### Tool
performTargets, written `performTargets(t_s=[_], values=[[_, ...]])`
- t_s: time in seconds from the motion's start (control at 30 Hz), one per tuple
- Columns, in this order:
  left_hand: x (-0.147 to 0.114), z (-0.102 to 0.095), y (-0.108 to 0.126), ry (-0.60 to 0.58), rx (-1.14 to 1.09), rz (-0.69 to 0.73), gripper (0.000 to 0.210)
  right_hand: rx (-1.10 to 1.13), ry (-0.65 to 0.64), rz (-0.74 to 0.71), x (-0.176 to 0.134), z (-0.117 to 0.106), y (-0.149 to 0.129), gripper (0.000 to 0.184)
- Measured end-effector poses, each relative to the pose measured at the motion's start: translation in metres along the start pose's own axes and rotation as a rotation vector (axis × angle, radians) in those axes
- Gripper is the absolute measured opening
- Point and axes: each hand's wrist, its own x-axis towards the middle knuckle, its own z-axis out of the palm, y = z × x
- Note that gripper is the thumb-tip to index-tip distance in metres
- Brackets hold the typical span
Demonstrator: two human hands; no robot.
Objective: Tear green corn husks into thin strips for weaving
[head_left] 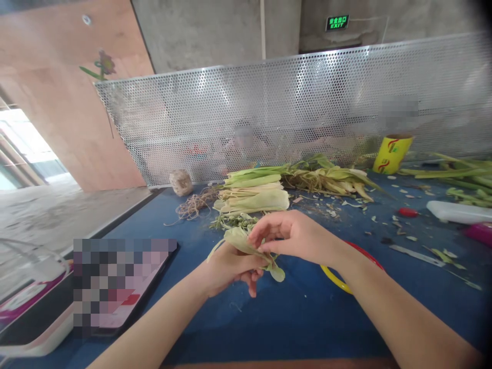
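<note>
Over blue table point(200, 333), hands point(232, 264) at pale leaf point(235, 237), right fingers point(265, 223) curled

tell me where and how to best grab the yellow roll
Probably around the middle of the yellow roll, reaching in from the near side: it stands on end, so its round wall faces you, while the mesh panel is behind it and green stalks lie to its right.
</note>
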Motion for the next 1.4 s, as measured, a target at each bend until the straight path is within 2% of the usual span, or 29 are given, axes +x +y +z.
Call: performTargets(t_s=[0.07, 0.13, 0.23, 0.27, 0.33, 0.4, 0.47, 0.67, 0.77, 0.9, 1.0, 1.07, 1.27, 1.33, 1.4], values=[[0.000, 0.000, -0.001, -0.019, 0.008, 0.023, 0.010, -0.112, 0.039, -0.009, 0.000, 0.002, -0.002, 0.012], [0.000, 0.000, -0.002, -0.056, 0.009, 0.037, 0.009, -0.265, 0.145, -0.002, 0.001, 0.004, -0.002, 0.016], [0.000, 0.000, -0.002, -0.109, 0.044, 0.048, 0.010, -0.402, 0.283, 0.109, 0.001, 0.004, 0.004, 0.029], [-0.001, 0.000, -0.002, -0.125, 0.060, 0.041, 0.010, -0.403, 0.272, 0.171, 0.001, 0.004, 0.007, 0.031], [-0.002, 0.000, -0.001, -0.151, 0.080, 0.026, 0.008, -0.364, 0.159, 0.279, 0.001, 0.004, 0.013, 0.031], [-0.004, 0.001, -0.001, -0.157, 0.082, 0.029, 0.005, -0.314, 0.044, 0.312, 0.001, 0.004, 0.016, 0.030], [-0.005, 0.001, -0.001, -0.148, 0.094, 0.033, 0.004, -0.295, 0.004, 0.275, 0.001, 0.004, 0.015, 0.029], [-0.004, 0.001, -0.004, -0.183, 0.081, -0.069, 0.006, -0.258, 0.030, 0.150, 0.003, 0.013, 0.006, 0.024], [-0.002, 0.001, -0.004, -0.226, 0.003, -0.092, 0.006, -0.180, 0.119, 0.083, 0.006, 0.019, 0.007, 0.019], [0.001, 0.000, -0.003, -0.281, -0.069, -0.117, 0.007, 0.114, 0.286, -0.021, 0.011, 0.021, 0.009, 0.015], [0.001, -0.001, -0.002, -0.300, -0.085, -0.145, 0.009, 0.283, 0.418, -0.104, 0.012, 0.016, 0.009, 0.024], [0.001, -0.001, -0.002, -0.307, -0.100, -0.164, 0.008, 0.294, 0.453, -0.169, 0.010, 0.012, 0.008, 0.034], [0.000, 0.000, 0.000, -0.255, -0.165, -0.183, 0.012, -0.053, 0.428, -0.260, -0.001, 0.006, -0.004, 0.027], [0.000, 0.000, -0.001, -0.269, -0.206, -0.179, 0.014, -0.088, 0.345, -0.294, -0.005, 0.006, -0.010, 0.026], [0.001, -0.002, -0.003, -0.285, -0.226, -0.172, 0.019, -0.067, 0.203, -0.343, -0.008, 0.006, -0.014, 0.024]])
